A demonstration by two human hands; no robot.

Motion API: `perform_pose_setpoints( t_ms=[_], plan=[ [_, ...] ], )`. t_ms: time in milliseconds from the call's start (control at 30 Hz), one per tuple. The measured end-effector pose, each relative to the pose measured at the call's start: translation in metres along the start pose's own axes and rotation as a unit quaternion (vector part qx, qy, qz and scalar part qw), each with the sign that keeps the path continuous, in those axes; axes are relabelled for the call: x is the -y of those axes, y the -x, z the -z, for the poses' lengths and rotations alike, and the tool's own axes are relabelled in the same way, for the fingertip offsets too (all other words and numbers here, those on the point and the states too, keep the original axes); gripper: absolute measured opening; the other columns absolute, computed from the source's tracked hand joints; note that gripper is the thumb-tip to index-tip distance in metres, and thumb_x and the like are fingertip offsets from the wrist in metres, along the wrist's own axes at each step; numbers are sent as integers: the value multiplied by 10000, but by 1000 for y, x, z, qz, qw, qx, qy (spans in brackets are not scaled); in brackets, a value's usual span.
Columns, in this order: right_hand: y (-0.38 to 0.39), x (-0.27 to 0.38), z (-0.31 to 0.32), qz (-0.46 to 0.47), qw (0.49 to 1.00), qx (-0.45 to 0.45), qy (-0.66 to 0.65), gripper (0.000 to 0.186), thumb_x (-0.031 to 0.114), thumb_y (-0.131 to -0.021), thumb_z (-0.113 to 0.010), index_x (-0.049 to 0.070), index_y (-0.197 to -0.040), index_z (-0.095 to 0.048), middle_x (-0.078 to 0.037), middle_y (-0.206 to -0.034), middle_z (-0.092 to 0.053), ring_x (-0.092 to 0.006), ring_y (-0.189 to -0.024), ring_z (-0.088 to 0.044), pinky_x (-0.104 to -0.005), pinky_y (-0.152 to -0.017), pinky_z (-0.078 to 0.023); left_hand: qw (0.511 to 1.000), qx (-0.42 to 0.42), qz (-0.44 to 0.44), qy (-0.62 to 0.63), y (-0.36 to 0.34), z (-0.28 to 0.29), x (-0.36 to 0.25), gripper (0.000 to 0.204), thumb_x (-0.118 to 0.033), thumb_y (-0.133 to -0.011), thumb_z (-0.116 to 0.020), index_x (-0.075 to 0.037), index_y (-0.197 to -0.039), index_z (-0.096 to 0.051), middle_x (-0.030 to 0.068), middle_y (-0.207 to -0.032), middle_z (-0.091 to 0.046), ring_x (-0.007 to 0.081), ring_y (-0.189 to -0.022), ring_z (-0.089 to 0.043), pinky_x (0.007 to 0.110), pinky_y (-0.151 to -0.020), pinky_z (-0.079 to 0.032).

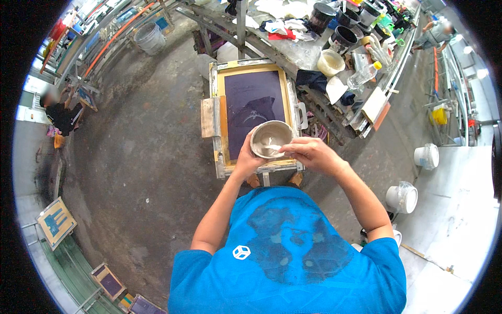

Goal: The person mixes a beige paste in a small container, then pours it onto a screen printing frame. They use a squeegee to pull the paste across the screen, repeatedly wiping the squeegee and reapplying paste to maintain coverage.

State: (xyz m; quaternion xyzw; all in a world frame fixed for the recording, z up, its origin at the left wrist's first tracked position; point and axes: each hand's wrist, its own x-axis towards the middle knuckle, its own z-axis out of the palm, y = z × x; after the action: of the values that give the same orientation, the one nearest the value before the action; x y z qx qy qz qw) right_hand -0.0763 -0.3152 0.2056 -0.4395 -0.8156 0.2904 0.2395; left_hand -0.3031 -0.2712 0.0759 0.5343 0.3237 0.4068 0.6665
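Observation:
My left hand is wrapped round the side of a round, whitish tub, which is tilted so its inside shows. Some pale grey liquid lies in it. The fingers of my right hand pinch a small white stirrer whose end dips into the tub; its exact kind is too small to tell. Beneath the tub stands a screen-printing frame with dark purple mesh, yellowish taped borders and a pale arched design. The tub covers part of its lower right.
A cluttered bench beyond holds dark tubs, a pale tub and a clear bottle. White buckets stand at right. A grey bin is at far left. One person is at left, another at far right.

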Motion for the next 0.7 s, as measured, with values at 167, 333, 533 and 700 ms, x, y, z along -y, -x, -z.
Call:
perform_pose_setpoints(
  t_ms=[167,333,533,700],
  plan=[
    [-6,-4,14,-25,993,-88,76,302,32,-852,-652,102,-1141,-699,-129,-912,-678,-336,-840,-683,-432,-727,-552,1000,18,17,-14,2,0,-6,990,28,-640,-837,-100,-1506,-375,61,-1461,-492,199,-1365,-475,373,-1168,-382],
    [-4,7,5,-6,1000,-6,-6,290,26,-856,-642,101,-1129,-706,-128,-910,-681,-331,-848,-686,-436,-764,-557,1000,11,18,5,1,1,-7,977,10,-645,-848,-95,-1497,-382,61,-1448,-503,200,-1359,-479,375,-1169,-381],
    [-3,-1,4,-39,993,-97,62,315,20,-851,-644,121,-1142,-711,-127,-892,-683,-328,-847,-687,-437,-752,-563,999,34,1,-3,3,-3,-6,993,-54,-641,-913,-88,-1487,-395,67,-1432,-514,203,-1343,-497,379,-1152,-401],
    [12,-6,9,-29,999,-23,31,318,13,-846,-689,92,-1154,-710,-114,-948,-708,-297,-858,-694,-391,-776,-560,998,14,46,36,8,0,-11,1005,-59,-627,-924,-94,-1483,-399,58,-1427,-519,199,-1338,-500,384,-1150,-405]
  ],
)
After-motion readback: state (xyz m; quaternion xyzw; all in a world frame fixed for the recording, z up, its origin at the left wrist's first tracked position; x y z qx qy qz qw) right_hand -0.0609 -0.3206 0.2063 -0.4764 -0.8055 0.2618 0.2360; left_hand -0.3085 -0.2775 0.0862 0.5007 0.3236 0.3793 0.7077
